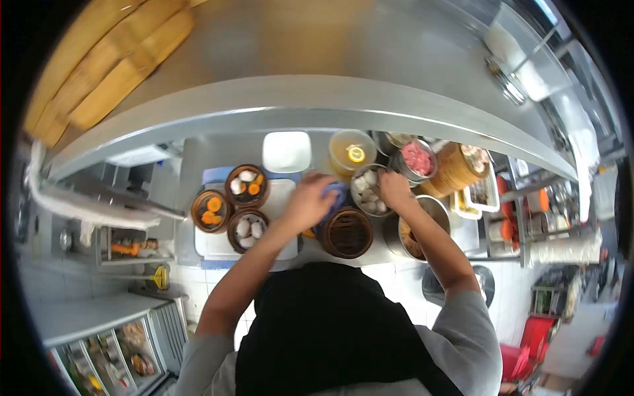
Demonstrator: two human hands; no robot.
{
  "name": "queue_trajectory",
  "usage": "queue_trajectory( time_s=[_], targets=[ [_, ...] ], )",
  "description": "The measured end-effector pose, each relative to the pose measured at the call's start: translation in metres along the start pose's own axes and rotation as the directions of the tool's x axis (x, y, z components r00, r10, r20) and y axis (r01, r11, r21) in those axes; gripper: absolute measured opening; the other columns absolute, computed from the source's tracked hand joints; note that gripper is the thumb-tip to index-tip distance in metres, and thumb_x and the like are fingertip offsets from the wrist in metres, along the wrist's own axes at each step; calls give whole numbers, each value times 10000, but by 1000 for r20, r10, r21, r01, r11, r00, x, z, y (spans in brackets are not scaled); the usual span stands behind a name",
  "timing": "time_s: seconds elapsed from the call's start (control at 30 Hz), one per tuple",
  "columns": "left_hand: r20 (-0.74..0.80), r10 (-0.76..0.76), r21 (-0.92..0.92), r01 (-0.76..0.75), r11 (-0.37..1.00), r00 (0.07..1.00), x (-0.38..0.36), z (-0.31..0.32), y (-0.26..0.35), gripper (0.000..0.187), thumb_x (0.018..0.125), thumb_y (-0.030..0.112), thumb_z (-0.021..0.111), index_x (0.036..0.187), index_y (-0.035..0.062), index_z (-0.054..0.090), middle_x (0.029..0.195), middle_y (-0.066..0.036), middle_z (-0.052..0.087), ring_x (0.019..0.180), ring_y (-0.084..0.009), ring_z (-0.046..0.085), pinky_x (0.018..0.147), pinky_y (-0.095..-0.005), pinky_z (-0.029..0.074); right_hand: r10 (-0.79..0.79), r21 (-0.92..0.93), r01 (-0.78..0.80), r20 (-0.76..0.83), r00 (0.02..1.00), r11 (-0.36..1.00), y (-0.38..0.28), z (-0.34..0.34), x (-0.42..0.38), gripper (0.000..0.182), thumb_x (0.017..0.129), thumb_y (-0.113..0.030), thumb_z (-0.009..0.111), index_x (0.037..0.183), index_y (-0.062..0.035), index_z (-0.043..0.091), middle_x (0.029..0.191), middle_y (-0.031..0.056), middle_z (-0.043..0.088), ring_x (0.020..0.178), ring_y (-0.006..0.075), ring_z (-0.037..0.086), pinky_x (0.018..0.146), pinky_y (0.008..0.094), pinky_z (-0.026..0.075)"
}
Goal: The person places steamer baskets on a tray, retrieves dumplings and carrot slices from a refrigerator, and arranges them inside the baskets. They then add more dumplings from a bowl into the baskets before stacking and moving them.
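Seen from above, a person's left hand (307, 201) closes its grip on a blue cloth (335, 193) over an empty bamboo steamer (347, 232) on the bench (191, 158), close for filling. The right hand (395, 189) reaches into a metal bowl of white dumplings (367, 190); its grip is unclear.

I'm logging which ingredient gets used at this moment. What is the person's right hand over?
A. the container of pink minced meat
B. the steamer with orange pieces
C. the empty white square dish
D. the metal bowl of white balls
D: the right hand sits at the rim of the metal bowl of white balls, with the pink meat container lying farther back.
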State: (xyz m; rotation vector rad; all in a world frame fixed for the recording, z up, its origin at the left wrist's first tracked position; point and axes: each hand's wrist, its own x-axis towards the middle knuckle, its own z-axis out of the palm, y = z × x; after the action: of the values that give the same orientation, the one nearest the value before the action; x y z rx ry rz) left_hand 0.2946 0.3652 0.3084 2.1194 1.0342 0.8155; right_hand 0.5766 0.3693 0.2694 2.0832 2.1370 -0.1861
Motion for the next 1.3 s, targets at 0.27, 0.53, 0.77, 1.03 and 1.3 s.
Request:
queue_trajectory(
  time_s=[0.27,0.53,0.77,1.03,1.3],
  targets=[
    [224,-39,211,-9,977,974,40,98,-5,256,846,198,660,1048,45,695,996,-214,703,958,-414,667,850,-505,514,-98,-70,85,-198,975,994,-17,32,19,464,822,-265,700,1212,-67,545,1008,166,681,820,334,721,695,429,585],
    [19,-15,149,12,989,1000,43,80,24,319,837,108,661,1139,7,656,1168,-222,635,1060,-415,619,899,-486,496,-17,472,120,-217,976,874,9,0,-4,543,838,-293,685,1246,17,505,1003,213,701,793,330,715,657,414,571],
    [248,222,151,-264,953,943,84,148,-2,387,839,100,654,1222,49,636,1200,-196,620,1157,-378,587,966,-459,490,-30,821,-47,36,999,-569,74,-24,-109,422,935,-155,548,1302,39,474,1032,165,655,793,276,686,668,341,549],
    [355,-133,447,-43,894,925,106,165,19,257,839,249,694,944,15,711,1113,-241,645,1050,-381,649,848,-476,552,5,783,-92,120,993,-616,77,14,-171,476,912,-187,515,1339,3,428,1021,158,648,811,264,667,656,319,542],
    [37,125,288,-130,949,992,87,162,2,279,839,233,660,939,-27,667,1033,-269,646,966,-425,648,830,-492,536,-16,814,-113,127,992,-570,54,-6,-169,508,883,-198,512,1336,22,448,1022,167,659,770,225,654,656,310,539]
  ],
)
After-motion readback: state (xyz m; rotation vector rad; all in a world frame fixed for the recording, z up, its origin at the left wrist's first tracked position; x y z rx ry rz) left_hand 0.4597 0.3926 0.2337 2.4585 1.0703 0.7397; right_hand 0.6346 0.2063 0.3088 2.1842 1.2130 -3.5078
